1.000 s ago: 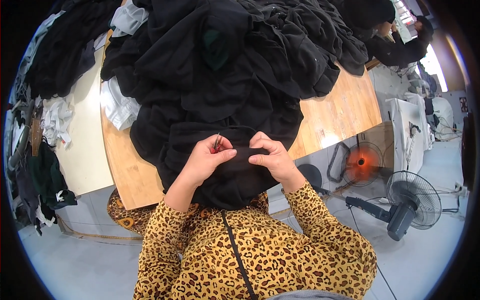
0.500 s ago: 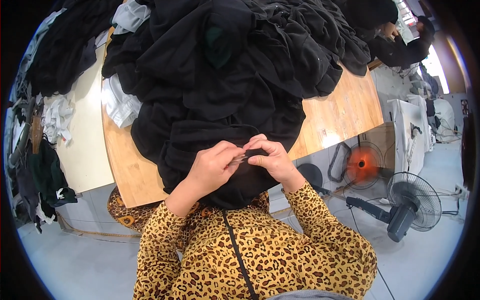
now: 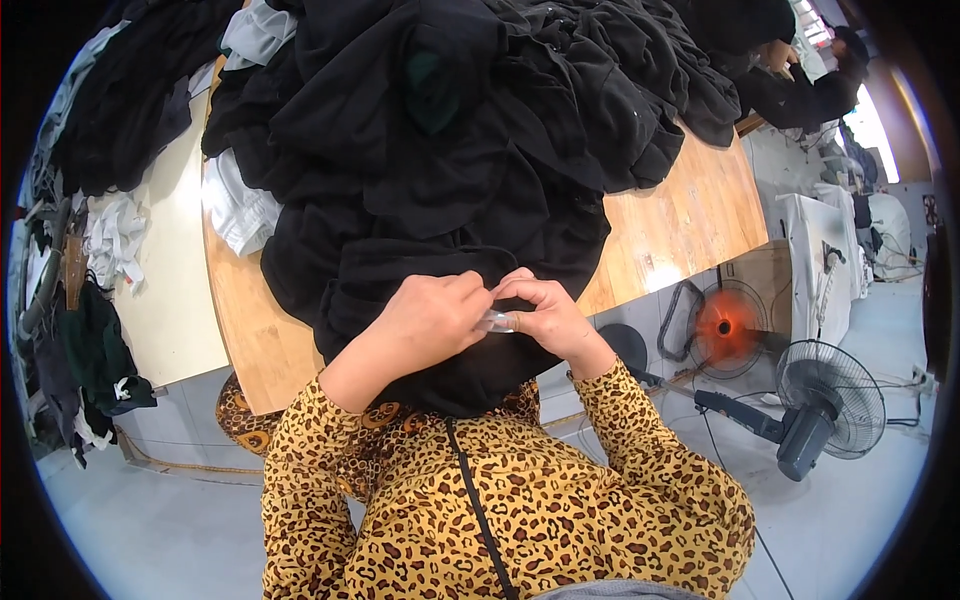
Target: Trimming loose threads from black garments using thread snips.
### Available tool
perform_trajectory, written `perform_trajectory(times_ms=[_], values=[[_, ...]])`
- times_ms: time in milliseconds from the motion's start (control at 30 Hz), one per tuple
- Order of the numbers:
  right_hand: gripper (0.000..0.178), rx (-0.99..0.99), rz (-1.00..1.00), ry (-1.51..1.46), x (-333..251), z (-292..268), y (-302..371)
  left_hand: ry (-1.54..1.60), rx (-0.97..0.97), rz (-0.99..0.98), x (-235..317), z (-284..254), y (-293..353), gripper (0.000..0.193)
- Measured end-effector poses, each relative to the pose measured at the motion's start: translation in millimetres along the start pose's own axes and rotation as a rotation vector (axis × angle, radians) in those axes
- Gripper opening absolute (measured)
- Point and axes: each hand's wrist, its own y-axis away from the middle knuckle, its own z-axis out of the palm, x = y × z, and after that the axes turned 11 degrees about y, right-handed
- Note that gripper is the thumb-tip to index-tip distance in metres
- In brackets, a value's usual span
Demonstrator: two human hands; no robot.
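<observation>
Black cloth (image 3: 440, 190) lies heaped over the table and hangs down over my lap. Above its near fold my two hands meet, fingertips almost touching. My left hand (image 3: 435, 315) is closed, back upward, its fingertips bent down and partly hidden. A pinch of thumb and forefinger closes my right hand (image 3: 545, 315). Between the hands, against the right thumb, shows a small shiny, pale piece (image 3: 497, 321). Its kind is too small to tell, and which hand grips it is hard to make out.
The wooden table (image 3: 690, 215) shows bare wood to the right. White cloth (image 3: 240, 205) sits at the heap's left edge. A grey fan (image 3: 815, 410) stands at right, near an orange-glowing round fan (image 3: 727, 328). Another person (image 3: 800, 85) in dark clothes is at far right.
My left hand has rolled over, knuckles up, and its fingers have bent in closer to the right hand. The shiny piece now shows more clearly. My right hand has barely moved.
</observation>
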Motion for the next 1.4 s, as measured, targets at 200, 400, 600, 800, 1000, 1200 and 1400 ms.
perform_trajectory(times_ms=[200,400,600,800,1000,1200,1400], values=[[0.022,-0.017,0.000,-0.153,-0.6,-1.2,-2.2,0.705,0.215,-0.468,-10.5,10.2,7.7,0.006],[0.018,-0.033,-0.044,-0.169,1.2,-3.0,-3.1,1.070,0.261,-0.732,-11.6,5.9,13.2,0.021],[0.018,0.008,-0.008,-0.173,1.1,-6.3,-1.5,1.187,0.027,-0.770,-14.8,4.7,19.2,0.047],[0.019,0.058,0.137,-0.077,-6.1,-10.6,1.1,1.127,0.091,-0.807,-10.9,-5.4,18.2,0.041],[0.022,0.136,0.121,-0.038,-3.7,-9.5,1.3,1.044,0.121,-0.817,-11.4,-5.0,22.8,0.038],[0.023,0.229,0.071,-0.035,1.8,-4.5,2.1,1.019,0.149,-0.801,-15.0,0.9,29.8,0.031],[0.021,0.268,0.068,-0.124,2.3,-4.5,3.8,0.948,0.193,-0.784,-14.7,4.1,33.4,0.024]])
